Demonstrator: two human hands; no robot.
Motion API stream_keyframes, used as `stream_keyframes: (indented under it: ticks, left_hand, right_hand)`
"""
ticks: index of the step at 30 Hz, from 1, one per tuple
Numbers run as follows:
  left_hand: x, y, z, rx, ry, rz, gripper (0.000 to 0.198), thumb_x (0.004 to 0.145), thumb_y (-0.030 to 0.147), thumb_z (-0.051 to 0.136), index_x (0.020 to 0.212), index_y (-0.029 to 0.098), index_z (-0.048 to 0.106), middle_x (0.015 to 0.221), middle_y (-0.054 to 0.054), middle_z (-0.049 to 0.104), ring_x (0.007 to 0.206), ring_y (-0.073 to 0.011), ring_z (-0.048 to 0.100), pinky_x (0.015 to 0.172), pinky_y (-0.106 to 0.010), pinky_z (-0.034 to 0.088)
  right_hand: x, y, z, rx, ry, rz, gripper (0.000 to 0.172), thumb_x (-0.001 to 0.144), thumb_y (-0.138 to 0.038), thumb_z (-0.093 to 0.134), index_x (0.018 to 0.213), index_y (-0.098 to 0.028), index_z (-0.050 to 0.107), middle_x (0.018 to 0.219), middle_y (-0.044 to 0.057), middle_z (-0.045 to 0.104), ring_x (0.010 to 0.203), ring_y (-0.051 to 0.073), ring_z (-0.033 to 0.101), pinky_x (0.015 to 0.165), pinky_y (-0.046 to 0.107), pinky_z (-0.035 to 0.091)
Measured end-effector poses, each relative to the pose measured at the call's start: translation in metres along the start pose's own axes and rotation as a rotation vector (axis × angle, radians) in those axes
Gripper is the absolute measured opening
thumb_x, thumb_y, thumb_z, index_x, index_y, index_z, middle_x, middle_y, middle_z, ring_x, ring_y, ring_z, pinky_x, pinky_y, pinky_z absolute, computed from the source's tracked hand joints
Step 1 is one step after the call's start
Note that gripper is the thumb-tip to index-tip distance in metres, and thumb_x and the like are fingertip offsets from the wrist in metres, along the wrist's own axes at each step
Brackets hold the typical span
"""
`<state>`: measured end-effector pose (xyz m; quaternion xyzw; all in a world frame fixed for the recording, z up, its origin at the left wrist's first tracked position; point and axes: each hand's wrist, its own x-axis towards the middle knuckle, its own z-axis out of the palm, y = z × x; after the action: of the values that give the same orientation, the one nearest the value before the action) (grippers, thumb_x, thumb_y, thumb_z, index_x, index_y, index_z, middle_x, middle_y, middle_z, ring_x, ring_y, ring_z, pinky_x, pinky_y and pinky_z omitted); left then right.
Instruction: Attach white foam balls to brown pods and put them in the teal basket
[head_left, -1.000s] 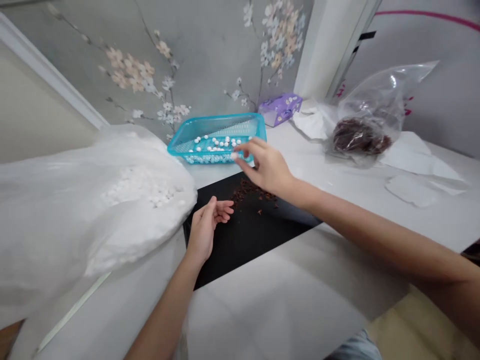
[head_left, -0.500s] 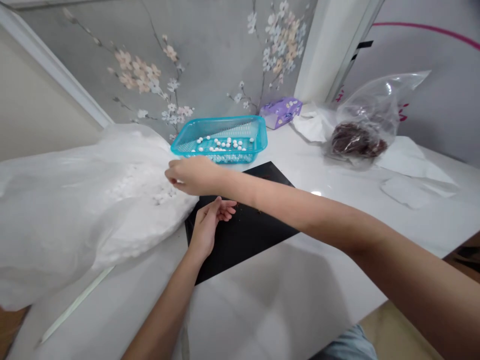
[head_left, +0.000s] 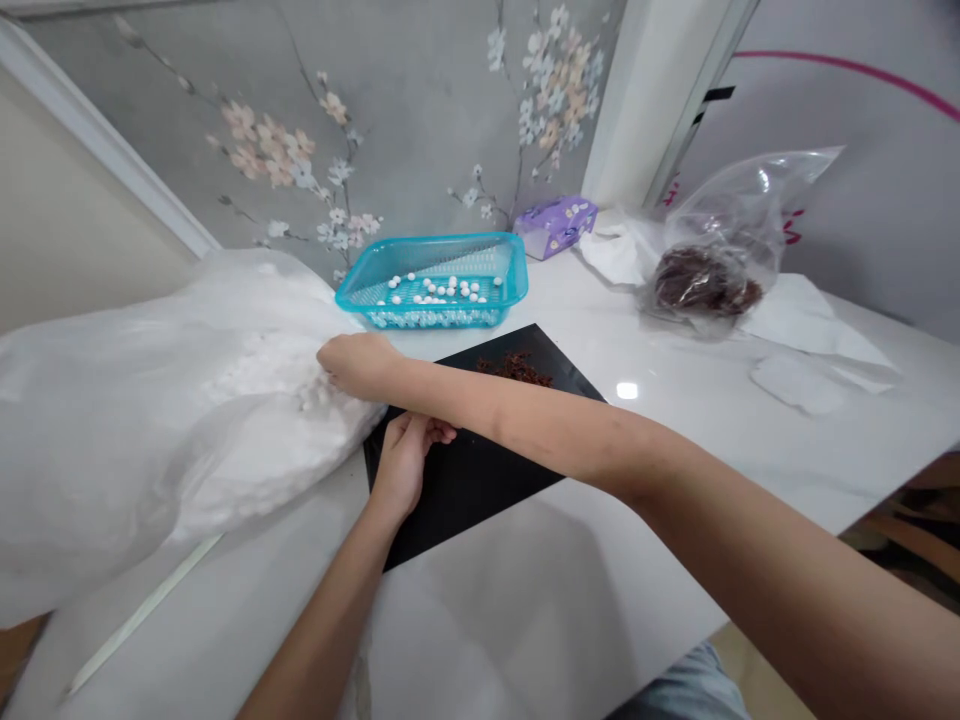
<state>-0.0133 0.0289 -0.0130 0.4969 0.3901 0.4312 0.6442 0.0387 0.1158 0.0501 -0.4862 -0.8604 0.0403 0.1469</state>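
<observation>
My right hand [head_left: 352,362] reaches across to the left, into the mouth of a big white plastic bag [head_left: 150,420] full of small white balls. Its fingers are buried among the balls and hidden. My left hand [head_left: 405,462] rests palm up on a black mat [head_left: 480,470], fingers loosely curled and nothing in it, partly under my right forearm. Behind the mat stands a turquoise plastic basket [head_left: 510,262] with several white balls in it. A small heap of dark brown bits [head_left: 517,368] lies on the mat.
The white tabletop [head_left: 570,600] runs to a flowered wall. At the back right lie a clear bag of dark brown stuff [head_left: 705,280], a purple tissue pack [head_left: 556,224] and white paper sheets [head_left: 802,380].
My right hand left the basket, swung left across the mat and went into the white bag. My left hand stayed on the mat.
</observation>
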Motion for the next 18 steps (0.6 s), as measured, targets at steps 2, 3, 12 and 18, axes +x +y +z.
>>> stream_keyframes:
  ticks: [2, 3, 12, 18]
  left_hand:
    - [0.001, 0.0, 0.0, -0.019, 0.014, -0.013, 0.028, 0.078, 0.03, 0.056, 0.056, 0.015, 0.063, 0.054, -0.003, 0.061, 0.053, -0.0112, 0.052, 0.053, -0.024, 0.04]
    - [0.001, 0.001, 0.0, -0.034, 0.023, -0.023, 0.028, 0.078, 0.031, 0.055, 0.058, 0.014, 0.064, 0.057, -0.003, 0.062, 0.053, -0.0108, 0.052, 0.053, -0.023, 0.04]
    - [0.004, 0.006, 0.001, -0.193, 0.032, -0.019, 0.027, 0.084, 0.035, 0.051, 0.088, 0.014, 0.067, 0.07, -0.002, 0.061, 0.058, -0.0083, 0.052, 0.053, -0.02, 0.041]
    - [0.007, 0.004, 0.0, -0.218, 0.067, -0.018, 0.017, 0.073, 0.031, 0.065, 0.073, 0.014, 0.064, 0.066, 0.001, 0.059, 0.056, -0.0061, 0.051, 0.054, -0.017, 0.041]
  right_hand:
    - [-0.006, 0.003, -0.009, 0.047, 0.085, -0.004, 0.021, 0.088, -0.022, 0.044, 0.1, -0.014, 0.059, 0.107, 0.009, 0.062, 0.092, 0.019, 0.057, 0.068, 0.027, 0.041]
    - [-0.012, 0.007, -0.015, 0.08, 0.138, 0.0, 0.022, 0.088, -0.025, 0.044, 0.101, -0.014, 0.059, 0.105, 0.008, 0.061, 0.089, 0.018, 0.057, 0.067, 0.026, 0.039]
    - [-0.099, 0.055, -0.03, 0.58, 0.243, 0.072, 0.013, 0.077, -0.023, 0.061, 0.078, -0.011, 0.065, 0.054, -0.007, 0.04, 0.051, 0.005, 0.037, 0.055, 0.02, 0.03]
    - [-0.12, 0.049, -0.018, 0.64, 0.214, 0.04, 0.014, 0.077, -0.023, 0.06, 0.084, -0.012, 0.065, 0.056, -0.006, 0.042, 0.051, 0.005, 0.038, 0.053, 0.02, 0.03]
